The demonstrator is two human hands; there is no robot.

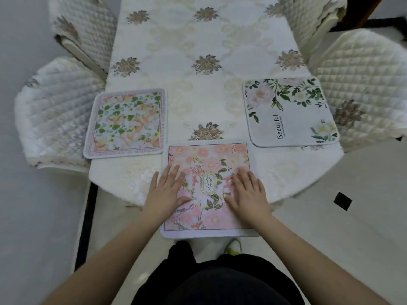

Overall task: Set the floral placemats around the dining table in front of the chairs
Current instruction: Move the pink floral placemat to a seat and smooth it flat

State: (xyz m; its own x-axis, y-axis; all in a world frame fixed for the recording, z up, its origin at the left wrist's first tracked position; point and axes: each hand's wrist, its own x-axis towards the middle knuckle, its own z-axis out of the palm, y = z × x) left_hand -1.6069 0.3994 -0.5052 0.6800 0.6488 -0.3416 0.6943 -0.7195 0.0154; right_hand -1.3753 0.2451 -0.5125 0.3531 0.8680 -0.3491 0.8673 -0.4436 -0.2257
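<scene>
A pink floral placemat [207, 159] marked "GARDEN" lies at the near end of the dining table [198, 40], its near edge hanging past the table's edge. My left hand [166, 190] and my right hand [246, 190] both rest flat on it, fingers straight. A placemat with orange flowers and green leaves [126, 123] lies at the left in front of a quilted chair [52, 111]. At the right a white placemat with green leaves and the word "Beautiful" [290, 113] lies in front of another quilted chair [363, 84].
The table wears a cream cloth with embroidered brown flowers. Two more quilted chairs stand at the far left [83, 25] and far right [308, 18]. Pale floor tiles with a dark square inlay [342, 200] lie to the right.
</scene>
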